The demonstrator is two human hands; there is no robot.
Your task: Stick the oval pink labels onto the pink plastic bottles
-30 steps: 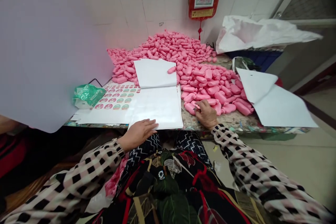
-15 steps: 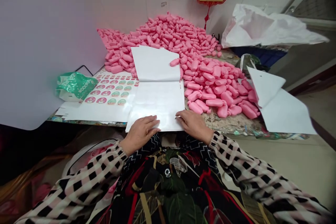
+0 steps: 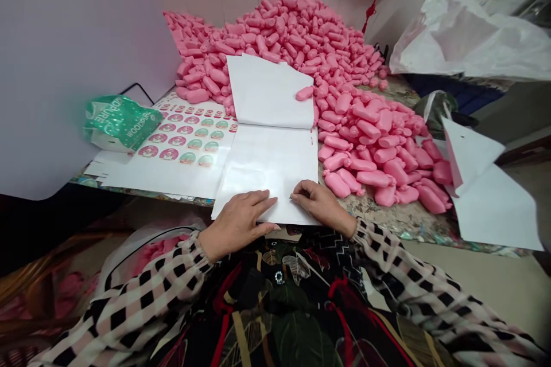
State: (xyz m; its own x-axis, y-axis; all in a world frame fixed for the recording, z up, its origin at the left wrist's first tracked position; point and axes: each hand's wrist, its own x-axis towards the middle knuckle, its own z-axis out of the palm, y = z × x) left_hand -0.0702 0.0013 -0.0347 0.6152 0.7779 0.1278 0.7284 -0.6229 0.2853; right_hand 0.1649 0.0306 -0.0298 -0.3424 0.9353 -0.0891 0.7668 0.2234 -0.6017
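Paper [image 3: 267,175] under left hand [image 3: 237,223]; right fingertips [image 3: 294,196]

White paper sheets [image 3: 269,175] lie folded open on the table edge, apparently blank.

Those soap bars [image 3: 365,149] are bubblegum pink, the paper sheets [image 3: 269,172] plain white. The sleeves [image 3: 142,292] run a black-and-cream check, and the bag [image 3: 118,123] shines green.

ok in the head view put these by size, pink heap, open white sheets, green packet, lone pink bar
Largest first:
1. pink heap
2. open white sheets
3. green packet
4. lone pink bar

The sheets sit nearer the camera, so may look bigger.
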